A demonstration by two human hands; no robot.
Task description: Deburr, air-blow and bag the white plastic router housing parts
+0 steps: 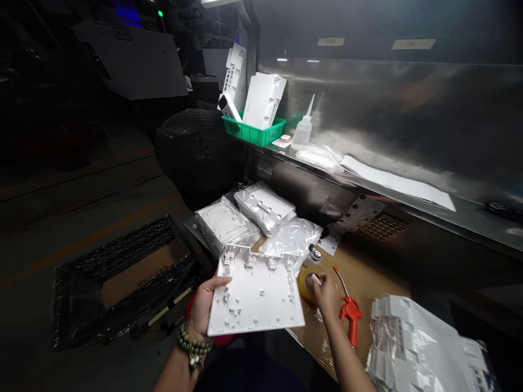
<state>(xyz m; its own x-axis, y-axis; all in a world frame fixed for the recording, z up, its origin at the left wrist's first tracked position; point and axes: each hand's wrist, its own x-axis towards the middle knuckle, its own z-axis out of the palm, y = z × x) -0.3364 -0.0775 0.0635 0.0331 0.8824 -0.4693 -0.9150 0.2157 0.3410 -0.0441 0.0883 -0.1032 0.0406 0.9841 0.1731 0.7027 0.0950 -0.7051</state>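
My left hand (204,305) is closed on the left edge of a white plastic housing panel (261,296). The panel's inner side, with small posts and clips, faces up towards me. To its right, my right hand (328,296) pinches a small white piece (315,279), too small to name, above a roll of yellowish tape (305,286). A red air blow gun (350,316) with a thin metal nozzle lies just right of that hand. Behind the panel are a clear plastic bag (292,237) and bagged white panels (223,223).
Wrapped white housings (420,343) are stacked at the right front. On the steel shelf (482,215) stand a green tray (255,136) of white parts and a squeeze bottle (302,132). A black crate (122,283) lined with plastic is at the left.
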